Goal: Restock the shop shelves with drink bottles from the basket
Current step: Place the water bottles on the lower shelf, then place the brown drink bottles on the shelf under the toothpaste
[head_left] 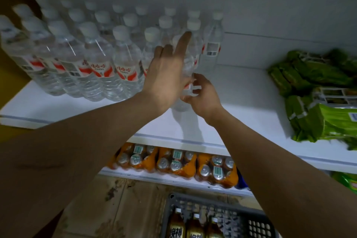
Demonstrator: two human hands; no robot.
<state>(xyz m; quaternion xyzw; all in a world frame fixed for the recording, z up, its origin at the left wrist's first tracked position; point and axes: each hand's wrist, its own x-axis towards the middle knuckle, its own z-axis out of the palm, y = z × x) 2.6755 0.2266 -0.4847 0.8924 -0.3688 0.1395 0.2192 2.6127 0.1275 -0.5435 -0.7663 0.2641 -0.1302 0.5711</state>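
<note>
My left hand (166, 75) and right hand (204, 94) are bare, both forearms uncovered, with no sleeves, rings or watch showing

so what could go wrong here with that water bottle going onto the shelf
1. Both hands, left hand and right hand, hold the water bottle tight against the packed bottle rows; a nudge could topple neighbours.
2. The bottle stands near the front edge of the shelf, so it might tip off toward the basket below.
</note>
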